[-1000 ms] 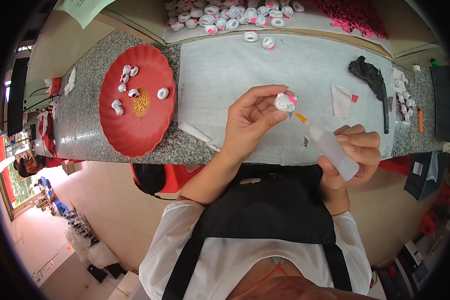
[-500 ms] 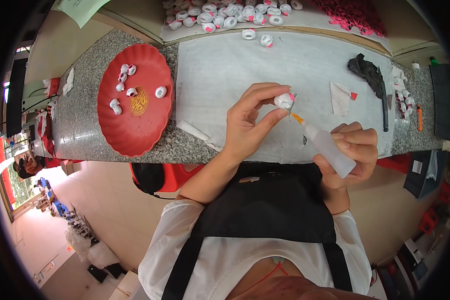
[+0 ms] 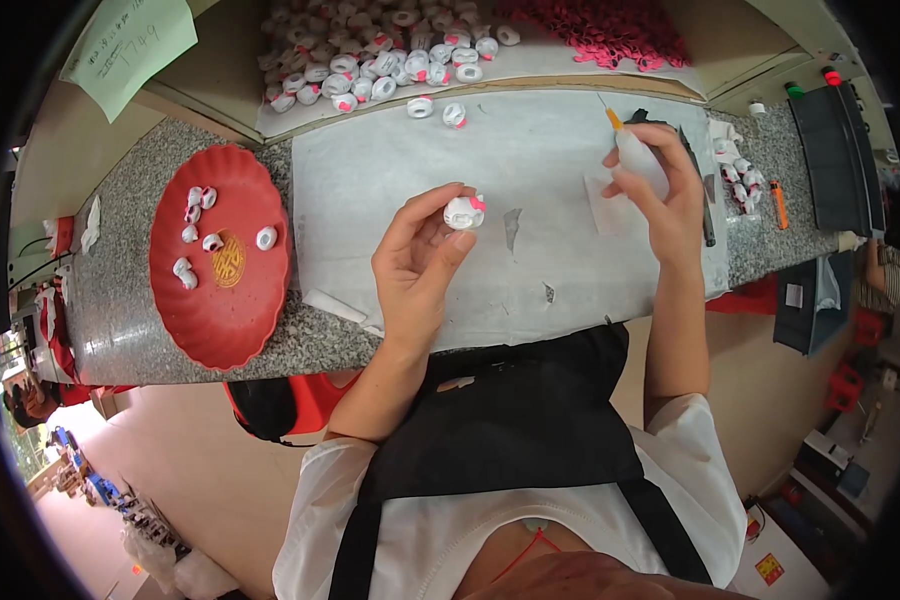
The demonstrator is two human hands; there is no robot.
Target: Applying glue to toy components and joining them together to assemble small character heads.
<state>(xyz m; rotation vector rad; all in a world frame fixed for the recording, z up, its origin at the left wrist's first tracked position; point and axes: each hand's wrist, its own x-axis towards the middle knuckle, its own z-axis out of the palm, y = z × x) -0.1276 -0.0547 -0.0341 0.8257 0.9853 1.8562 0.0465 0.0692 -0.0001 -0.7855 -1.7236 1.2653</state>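
Observation:
My left hand (image 3: 417,265) pinches a small white rounded piece with a pink patch (image 3: 464,212) between thumb and fingertips, above the white sheet (image 3: 370,160). To the right, my right hand (image 3: 663,185) is closed around a translucent white squeeze bottle (image 3: 641,165). Its orange tip (image 3: 613,118), with a thin needle, points up and away from me, apart from the piece. A grey scrap (image 3: 511,228) lies on the sheet between my hands. Beneath the bottle is a pale paper scrap (image 3: 603,208), and my right hand partly covers a black crumpled thing behind it.
A red scalloped tray (image 3: 175,325) with several white pieces stands at left. Many similar pieces (image 3: 370,60) and a pink heap (image 3: 600,30) fill the shelf at the back. On the right lie more pieces (image 3: 742,185), an orange tool (image 3: 779,205) and a dark bin (image 3: 832,140).
My right hand has carried the bottle away from the piece, farther back, and its tip now points upward. The left hand still holds the piece, now turned. The whole view has shifted.

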